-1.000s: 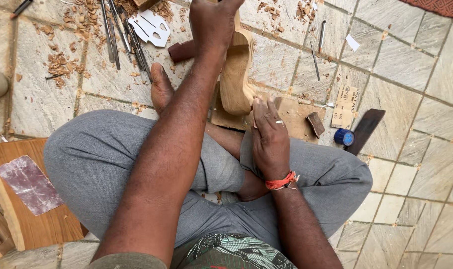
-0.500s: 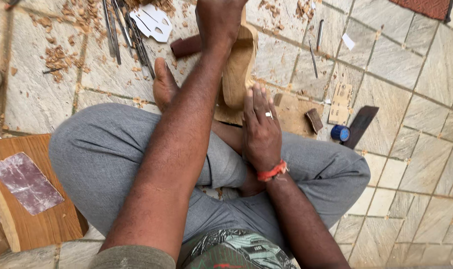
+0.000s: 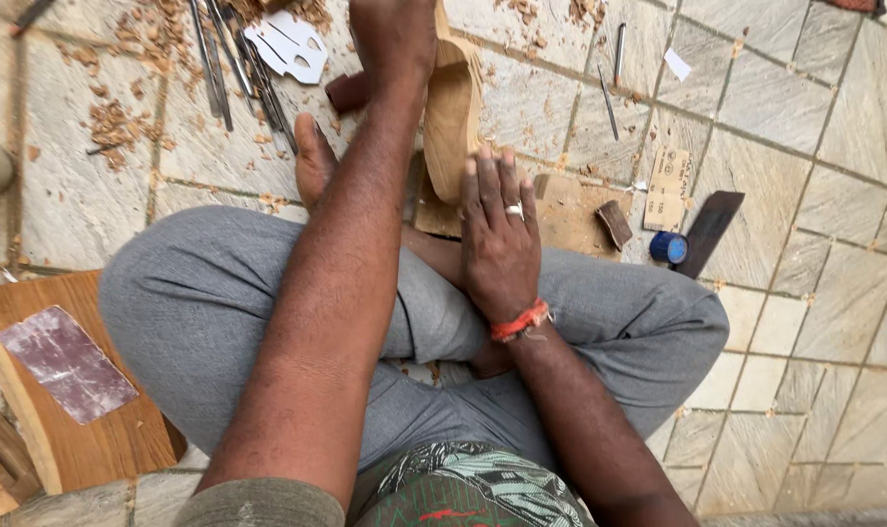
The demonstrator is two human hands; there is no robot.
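Note:
I sit cross-legged in grey trousers on a tiled floor. A pale, curved carved wooden piece (image 3: 451, 122) stands tilted on a flat wooden base board (image 3: 572, 210) in front of my legs. My left hand (image 3: 394, 39) reaches far forward and is closed over the piece's top end. My right hand (image 3: 502, 234), with a ring and an orange wrist thread, lies flat with its fingers stretched against the piece's lower end. A dark brown handle (image 3: 349, 91) shows just left of my left wrist.
Several metal carving tools (image 3: 230, 60), a white paper template (image 3: 289, 44) and wood shavings (image 3: 111, 127) lie at the top left. A wooden board (image 3: 92, 444) with a sandpaper sheet (image 3: 67, 363) sits at left. A small wood block (image 3: 614, 222), blue cap (image 3: 668, 247) and dark flat strip (image 3: 709, 232) lie at right.
My right hand has slid a little forward onto the wooden piece's lower end. My left hand stays closed on its top. The view has shifted slightly.

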